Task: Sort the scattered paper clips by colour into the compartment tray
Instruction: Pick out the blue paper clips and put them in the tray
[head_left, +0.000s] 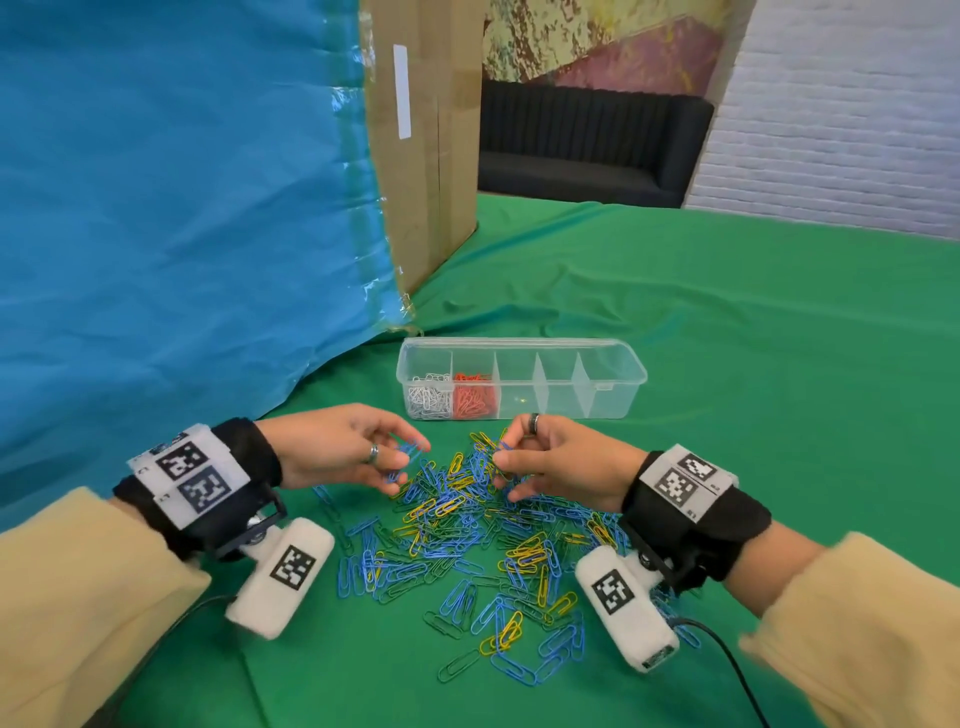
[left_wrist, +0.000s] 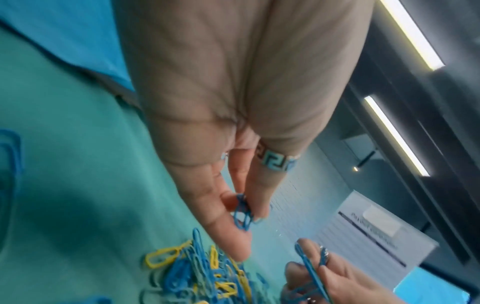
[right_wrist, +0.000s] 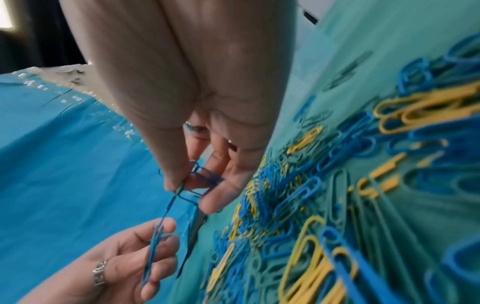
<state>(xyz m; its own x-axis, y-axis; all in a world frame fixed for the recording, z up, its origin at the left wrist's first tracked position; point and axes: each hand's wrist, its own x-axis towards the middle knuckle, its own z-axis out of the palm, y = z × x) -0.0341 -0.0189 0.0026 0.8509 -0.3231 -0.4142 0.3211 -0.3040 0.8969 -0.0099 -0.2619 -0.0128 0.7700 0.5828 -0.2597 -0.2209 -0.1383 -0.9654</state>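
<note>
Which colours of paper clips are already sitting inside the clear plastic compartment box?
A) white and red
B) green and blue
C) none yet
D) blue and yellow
A: in the head view the clear plastic compartment box holds white paper clips in its leftmost section and red paper clips in the next one, while its other sections look empty.

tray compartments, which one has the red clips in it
The second compartment from the left of the tray holds the red clips; the leftmost holds white ones, and the rest look empty.
</note>
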